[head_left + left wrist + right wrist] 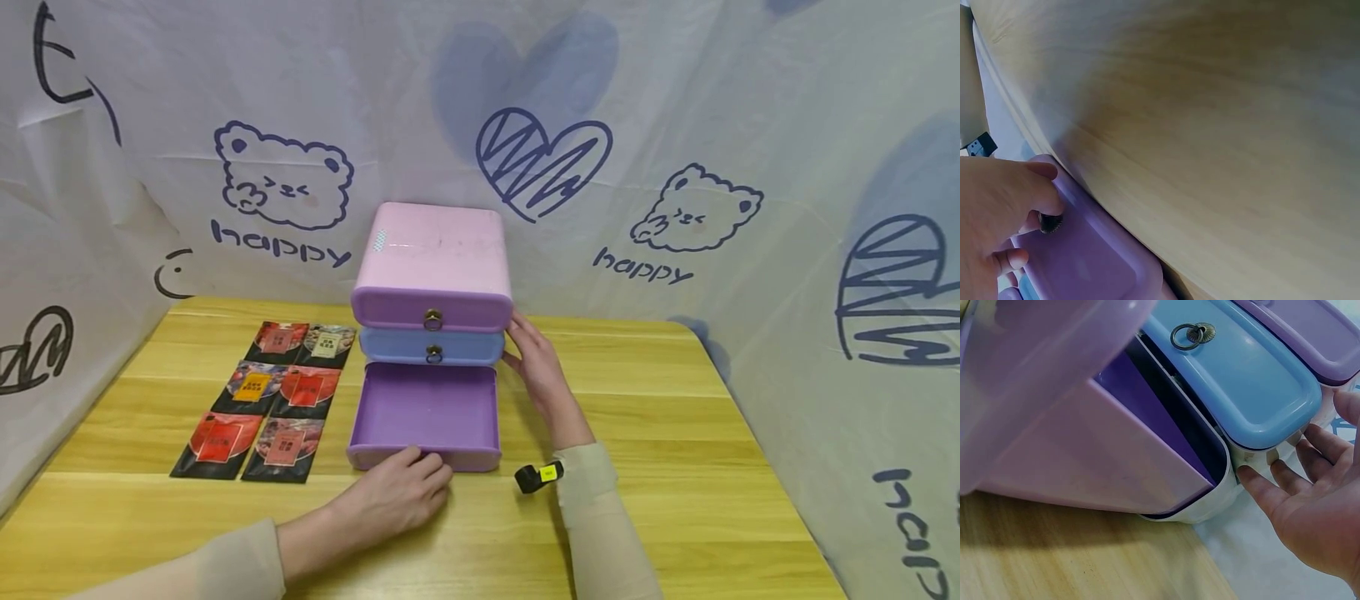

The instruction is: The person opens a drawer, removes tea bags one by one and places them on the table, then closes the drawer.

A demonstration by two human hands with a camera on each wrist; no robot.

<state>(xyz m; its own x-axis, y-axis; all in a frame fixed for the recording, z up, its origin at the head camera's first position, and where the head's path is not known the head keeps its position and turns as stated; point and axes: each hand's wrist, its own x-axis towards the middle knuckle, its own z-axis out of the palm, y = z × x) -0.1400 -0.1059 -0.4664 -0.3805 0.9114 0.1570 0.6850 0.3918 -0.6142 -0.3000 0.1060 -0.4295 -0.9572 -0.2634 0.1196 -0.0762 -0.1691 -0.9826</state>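
A small three-tier drawer cabinet [435,250] with a pink top stands on the table. Its bottom purple drawer [476,460] is pulled out and holds nothing inside; the blue middle drawer [397,347] and purple top drawer [390,310] are closed. My left hand [401,492] is at the front of the bottom drawer, and in the left wrist view its fingers pinch the dark metal knob [1051,224]. Against the cabinet's right side rests my right hand [542,371], fingers extended, the fingertips touching the side beside the blue drawer in the right wrist view.
Left of the cabinet, several flat packets [303,392] lie in two columns on the wooden table [645,417]. A white cloth [420,100] printed with bears and hearts hangs behind. Near my right sleeve is a black strap-like piece with a yellow label [538,476].
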